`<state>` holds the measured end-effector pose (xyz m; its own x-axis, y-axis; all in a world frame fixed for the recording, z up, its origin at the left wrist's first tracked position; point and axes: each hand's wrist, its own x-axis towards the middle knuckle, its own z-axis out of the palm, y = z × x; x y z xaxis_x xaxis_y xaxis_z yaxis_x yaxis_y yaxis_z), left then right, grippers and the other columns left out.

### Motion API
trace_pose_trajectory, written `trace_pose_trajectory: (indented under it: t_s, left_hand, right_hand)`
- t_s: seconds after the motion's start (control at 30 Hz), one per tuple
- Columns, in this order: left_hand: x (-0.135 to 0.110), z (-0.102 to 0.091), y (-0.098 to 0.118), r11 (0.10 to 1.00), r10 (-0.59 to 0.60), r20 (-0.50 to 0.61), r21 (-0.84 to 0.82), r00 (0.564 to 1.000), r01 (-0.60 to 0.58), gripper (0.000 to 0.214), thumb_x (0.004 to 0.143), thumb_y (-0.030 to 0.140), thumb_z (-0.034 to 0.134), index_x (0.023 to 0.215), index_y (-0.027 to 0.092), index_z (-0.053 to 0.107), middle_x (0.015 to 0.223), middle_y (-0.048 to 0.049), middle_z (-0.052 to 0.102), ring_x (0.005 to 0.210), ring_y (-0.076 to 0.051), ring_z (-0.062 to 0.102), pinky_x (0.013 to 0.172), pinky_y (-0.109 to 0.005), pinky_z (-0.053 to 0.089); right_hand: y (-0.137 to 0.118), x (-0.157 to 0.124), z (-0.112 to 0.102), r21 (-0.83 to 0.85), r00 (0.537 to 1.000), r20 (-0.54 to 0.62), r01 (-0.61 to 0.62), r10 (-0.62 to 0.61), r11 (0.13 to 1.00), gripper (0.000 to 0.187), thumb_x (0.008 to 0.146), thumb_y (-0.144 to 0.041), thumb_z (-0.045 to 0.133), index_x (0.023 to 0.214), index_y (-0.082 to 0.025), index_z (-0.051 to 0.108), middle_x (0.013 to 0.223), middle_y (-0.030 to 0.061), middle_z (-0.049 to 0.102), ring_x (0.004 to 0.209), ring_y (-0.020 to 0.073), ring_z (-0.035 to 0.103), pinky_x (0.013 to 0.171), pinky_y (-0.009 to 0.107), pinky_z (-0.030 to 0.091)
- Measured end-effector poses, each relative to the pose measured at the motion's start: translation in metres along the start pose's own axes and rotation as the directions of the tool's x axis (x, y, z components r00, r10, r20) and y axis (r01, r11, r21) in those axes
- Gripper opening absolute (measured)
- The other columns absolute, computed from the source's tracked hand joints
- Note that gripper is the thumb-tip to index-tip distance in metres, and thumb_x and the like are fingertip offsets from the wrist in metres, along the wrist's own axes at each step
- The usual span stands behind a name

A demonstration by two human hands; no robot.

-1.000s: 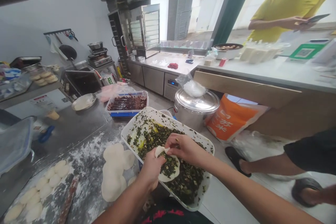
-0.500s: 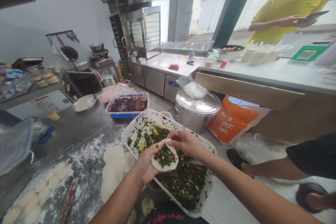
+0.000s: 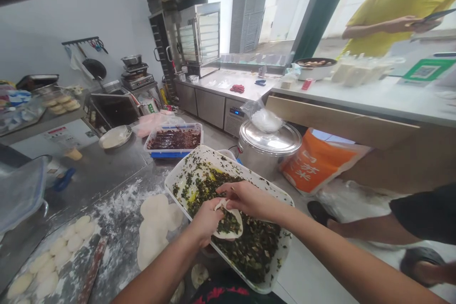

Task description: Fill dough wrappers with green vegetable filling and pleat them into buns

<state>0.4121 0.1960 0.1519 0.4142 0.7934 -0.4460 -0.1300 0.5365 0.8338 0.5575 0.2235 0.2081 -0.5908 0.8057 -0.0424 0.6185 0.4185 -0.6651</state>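
- Pinching the dough wrapper (image 3: 240, 229) at its upper edge: right hand (image 3: 245, 199), fingertips nearly together; left hand (image 3: 207, 221), curled round its left side.
- Within their grasp: filling (image 3: 229, 223) in, rim gathered on top, lower edge apparently left to gather.
- Just beneath: white tray (image 3: 285, 256).
- Left of the fingers: flat wrappers (image 3: 153, 232), then dough pieces (image 3: 62, 254), unfilled.

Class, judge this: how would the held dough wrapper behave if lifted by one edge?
The wrapper is probably floppy: it puckers between left hand and right hand. Lifted that way, it may well spill, as its filling lies exposed.
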Motion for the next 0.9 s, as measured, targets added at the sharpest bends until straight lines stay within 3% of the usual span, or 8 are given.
trace_pose_trajectory:
  t_s: [0.13,0.23,0.3,0.37,0.47,0.57,0.77,0.9]
  left_hand:
    - [0.0,-0.007,0.011,0.999,-0.044,-0.085,0.01,0.995,0.045,0.036,0.058,0.015,0.054,0.094,0.021,0.053,0.076,-0.0033,0.059,0.059,-0.016,0.054,0.051,-0.03,0.044]
    - [-0.007,-0.01,0.023,0.983,-0.08,0.056,-0.164,0.995,0.088,0.034,0.065,0.025,0.054,0.098,0.02,0.053,0.087,-0.0068,0.058,0.069,-0.018,0.055,0.059,-0.033,0.045]
    - [-0.011,-0.009,0.026,0.941,-0.022,0.134,-0.332,0.991,0.066,0.034,0.066,0.025,0.054,0.1,0.019,0.053,0.093,-0.0077,0.057,0.077,-0.018,0.054,0.067,-0.035,0.045]
    - [-0.012,-0.006,0.023,0.908,0.045,0.093,-0.42,0.995,-0.002,0.038,0.063,0.018,0.056,0.101,0.02,0.052,0.094,-0.0064,0.057,0.081,-0.018,0.054,0.072,-0.035,0.043]
    - [-0.008,-0.002,0.014,0.938,0.074,-0.033,-0.338,0.997,-0.081,0.044,0.06,0.014,0.057,0.102,0.021,0.051,0.089,-0.0045,0.058,0.075,-0.017,0.054,0.066,-0.031,0.043]
    - [-0.001,0.0,0.006,0.976,0.105,-0.059,-0.184,0.993,-0.114,0.041,0.057,0.009,0.052,0.097,0.017,0.056,0.077,-0.0033,0.06,0.064,-0.014,0.053,0.057,-0.025,0.041]
    - [0.003,-0.001,0.003,0.995,0.09,-0.055,-0.027,0.994,-0.091,0.043,0.051,0.004,0.043,0.088,0.016,0.06,0.06,0.0,0.058,0.052,-0.013,0.05,0.052,-0.025,0.039]
    - [0.001,-0.004,0.003,0.996,0.085,-0.023,0.043,0.996,-0.084,0.038,0.049,0.003,0.041,0.078,0.014,0.062,0.054,0.0006,0.056,0.049,-0.011,0.047,0.049,-0.023,0.036]
  right_hand:
    - [0.008,0.002,0.001,0.018,0.999,-0.052,0.016,-0.015,1.0,0.005,0.068,-0.021,0.053,0.069,-0.017,0.056,0.07,0.0008,0.055,0.061,0.0116,0.048,0.055,0.023,0.035]
    - [0.017,0.002,0.002,0.205,0.985,-0.134,-0.078,0.107,0.976,0.01,0.072,-0.026,0.049,0.07,-0.017,0.052,0.059,-0.0018,0.051,0.054,0.0107,0.046,0.05,0.022,0.035]
    - [0.021,0.001,0.004,0.351,0.973,-0.156,-0.106,0.17,0.93,0.013,0.074,-0.03,0.046,0.071,-0.017,0.049,0.057,-0.0023,0.05,0.052,0.0106,0.046,0.048,0.022,0.036]
    - [0.023,0.0,0.006,0.403,0.973,-0.149,-0.102,0.175,0.91,0.015,0.076,-0.031,0.044,0.077,-0.017,0.049,0.062,-0.0014,0.053,0.055,0.0114,0.048,0.049,0.023,0.038]
    - [0.017,-0.003,0.004,0.214,0.984,-0.156,-0.053,0.088,0.975,0.015,0.075,-0.03,0.046,0.077,-0.017,0.054,0.069,0.0006,0.056,0.062,0.0127,0.05,0.057,0.024,0.038]
    - [0.007,-0.005,-0.003,0.014,0.991,-0.122,0.058,-0.056,0.998,0.013,0.075,-0.023,0.045,0.072,-0.018,0.057,0.073,0.0013,0.056,0.067,0.0126,0.05,0.062,0.024,0.037]
    - [0.005,-0.002,-0.005,0.094,1.0,-0.019,-0.014,0.016,0.995,0.021,0.071,-0.019,0.05,0.091,-0.02,0.054,0.07,-0.0006,0.058,0.06,0.0121,0.05,0.055,0.023,0.037]
    - [0.003,-0.001,-0.004,-0.011,0.998,-0.026,0.053,-0.053,0.999,0.008,0.071,-0.019,0.05,0.074,-0.019,0.057,0.072,0.0005,0.059,0.066,0.013,0.05,0.061,0.024,0.036]
